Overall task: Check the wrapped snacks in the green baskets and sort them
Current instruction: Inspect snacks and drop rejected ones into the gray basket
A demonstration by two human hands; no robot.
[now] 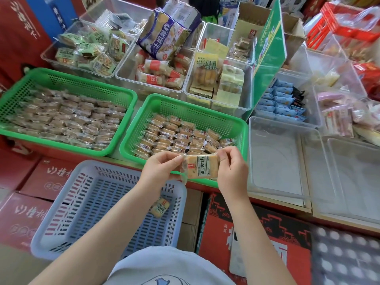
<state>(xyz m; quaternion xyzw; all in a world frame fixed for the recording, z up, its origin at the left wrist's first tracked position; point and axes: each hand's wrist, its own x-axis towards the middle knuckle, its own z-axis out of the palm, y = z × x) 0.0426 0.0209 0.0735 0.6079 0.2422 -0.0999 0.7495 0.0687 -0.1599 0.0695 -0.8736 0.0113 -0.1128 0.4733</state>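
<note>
1. Snack packet [199,166] in its clear wrapper sat stretched between my two hands, held up over the near rim of the right green basket [242,128], label side facing me.
2. My left hand [162,167] pinched the packet's left end between thumb and curled fingers; my right hand [231,171] pinched its right end the same way, so both were closed on that one packet and neither was free.
3. I judged I was in the checking step, reading or feeling the wrapper before deciding where it went.
4. Done so far, as far as I could see: a single packet [160,206] lay in the pale blue basket [51,233] just in front of me, below the green ones.
5. Left to do: the right green basket held a heap of small wrapped snacks [174,134] covering most of its floor, and the left green basket [18,93] was packed nearly wall to wall with similar packets [67,118].
6. I reckoned the job was barely begun, with almost everything unsorted.
7. Clear bins [275,161] stood bare just to the right of the green baskets; whether they were meant for sorting, I could not tell.
</note>
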